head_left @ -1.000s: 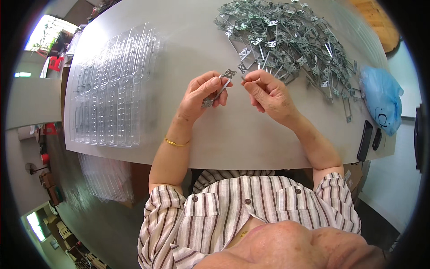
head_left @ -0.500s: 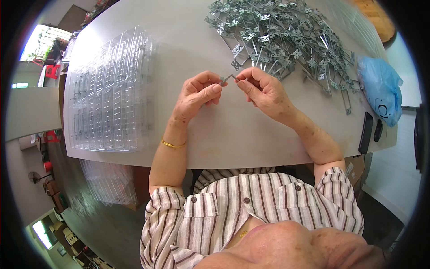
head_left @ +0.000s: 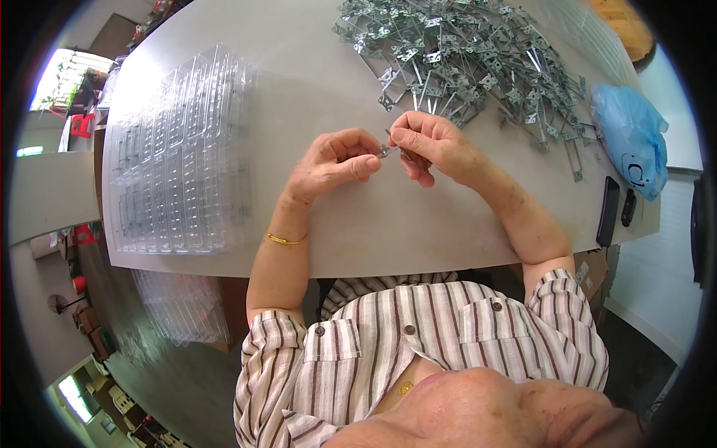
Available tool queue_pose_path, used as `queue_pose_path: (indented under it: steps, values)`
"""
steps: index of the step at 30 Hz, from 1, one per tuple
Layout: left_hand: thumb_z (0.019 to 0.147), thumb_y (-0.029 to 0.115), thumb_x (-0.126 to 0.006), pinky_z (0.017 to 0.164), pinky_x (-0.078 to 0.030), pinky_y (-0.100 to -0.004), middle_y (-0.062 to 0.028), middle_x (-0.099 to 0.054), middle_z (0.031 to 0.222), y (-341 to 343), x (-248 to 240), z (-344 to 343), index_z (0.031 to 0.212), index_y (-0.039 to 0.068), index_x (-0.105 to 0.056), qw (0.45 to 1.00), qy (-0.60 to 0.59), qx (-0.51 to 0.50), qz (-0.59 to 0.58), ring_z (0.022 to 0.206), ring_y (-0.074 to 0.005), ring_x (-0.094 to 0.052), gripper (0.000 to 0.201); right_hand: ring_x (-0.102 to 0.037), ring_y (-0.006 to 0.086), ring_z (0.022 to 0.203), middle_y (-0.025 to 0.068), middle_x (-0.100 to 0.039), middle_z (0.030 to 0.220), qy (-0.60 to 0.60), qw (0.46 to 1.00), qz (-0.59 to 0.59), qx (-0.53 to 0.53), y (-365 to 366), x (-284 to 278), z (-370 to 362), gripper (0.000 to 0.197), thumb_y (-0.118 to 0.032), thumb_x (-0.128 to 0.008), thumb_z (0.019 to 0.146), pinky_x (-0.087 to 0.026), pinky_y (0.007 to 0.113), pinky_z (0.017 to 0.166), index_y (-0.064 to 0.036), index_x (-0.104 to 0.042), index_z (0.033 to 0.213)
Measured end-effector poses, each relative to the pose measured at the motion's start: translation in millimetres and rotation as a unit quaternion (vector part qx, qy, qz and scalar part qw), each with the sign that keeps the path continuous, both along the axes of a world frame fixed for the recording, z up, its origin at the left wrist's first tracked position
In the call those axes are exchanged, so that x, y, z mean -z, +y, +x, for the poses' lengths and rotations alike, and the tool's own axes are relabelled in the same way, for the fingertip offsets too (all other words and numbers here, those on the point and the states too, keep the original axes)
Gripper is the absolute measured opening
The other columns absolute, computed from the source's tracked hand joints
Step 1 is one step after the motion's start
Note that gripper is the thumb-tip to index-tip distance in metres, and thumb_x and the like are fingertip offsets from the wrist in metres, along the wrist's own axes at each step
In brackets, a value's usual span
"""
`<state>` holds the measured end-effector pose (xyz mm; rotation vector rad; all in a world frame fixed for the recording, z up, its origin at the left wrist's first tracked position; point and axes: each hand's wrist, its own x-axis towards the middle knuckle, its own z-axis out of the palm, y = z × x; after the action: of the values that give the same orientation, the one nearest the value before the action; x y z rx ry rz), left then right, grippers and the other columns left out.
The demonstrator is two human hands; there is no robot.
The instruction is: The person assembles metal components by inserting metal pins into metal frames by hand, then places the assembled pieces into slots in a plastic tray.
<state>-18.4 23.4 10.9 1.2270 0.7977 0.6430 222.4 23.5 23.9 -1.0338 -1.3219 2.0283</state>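
Between my two hands, over the middle of the table, is a small grey metal bracket (head_left: 386, 151). My left hand (head_left: 334, 163) has its fingers curled and its thumb pressed toward one end of the bracket. My right hand (head_left: 435, 147) pinches the other end between thumb and fingers. Much of the piece is hidden by my fingertips, so its full shape does not show. Just beyond my right hand lies a large heap of similar metal brackets (head_left: 478, 71), with thin rods and flat, holed end plates.
Clear plastic trays (head_left: 179, 160) with ribbed compartments lie at the table's left; more clear trays (head_left: 179, 302) sit below its front edge. A blue plastic bag (head_left: 631, 145) lies at the right, near a flat black phone-like object (head_left: 609, 213) and a smaller black item (head_left: 629, 207).
My hands have drawn closer together around the bracket. My right hand has turned and its lower fingers have dropped beneath the piece. The view has shifted slightly.
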Motion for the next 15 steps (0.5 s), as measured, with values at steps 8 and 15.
queue_pose_path:
  steps: [8, 15]
  values:
    - [0.087, 0.042, -0.074, 0.061, -0.041, -0.0234, -0.0030, -0.064, 0.073, -5, -5, 5, 0.103, -0.001, -0.067, 0.997, -0.007, 0.073, -0.003, 0.067, -0.0089, -0.056, 0.047, -0.058, 0.0057, 0.059, 0.0011, -0.062, 0.072, -0.055, 0.984, 0.136, 0.098, -4, 1, 0, 0.017, -0.022, -0.055, 0.102, -0.044, 0.021, 0.050, -0.0049, -0.054, 0.099]
    - [0.100, 0.039, -0.058, 0.060, -0.041, -0.0240, -0.0091, -0.067, 0.073, 2, 11, -4, 0.105, 0.001, -0.066, 0.993, -0.110, -0.035, -0.026, 0.064, -0.0110, -0.056, 0.040, -0.062, 0.0068, 0.066, 0.0032, -0.065, 0.081, 0.042, 0.970, 0.179, 0.159, -13, -5, -5, 0.007, -0.008, -0.058, 0.100, -0.048, 0.021, 0.054, -0.0066, -0.053, 0.103]
